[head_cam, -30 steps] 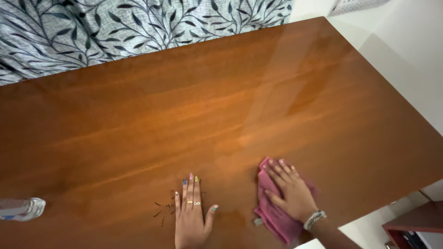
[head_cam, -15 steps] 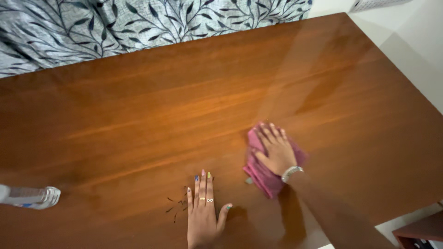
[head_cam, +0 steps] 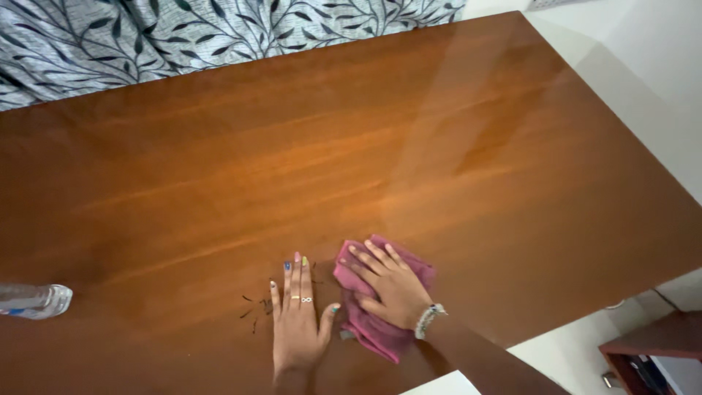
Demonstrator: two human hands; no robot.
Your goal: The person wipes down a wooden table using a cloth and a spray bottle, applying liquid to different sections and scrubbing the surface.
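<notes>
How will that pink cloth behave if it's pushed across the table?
The pink cloth is crumpled under the right hand, so it's probably soft and floppy. On the glossy wooden table it would likely slide easily, bunching rather than staying flat.

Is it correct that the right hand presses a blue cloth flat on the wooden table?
Not quite: in the head view, the cloth under the right hand is a pink cloth, not blue. It does lie pressed flat on the brown wooden table.

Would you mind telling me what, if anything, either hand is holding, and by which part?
The right hand presses flat on the middle of a pink cloth rather than gripping it. The left hand lies flat on the wooden table, holding nothing.
</notes>
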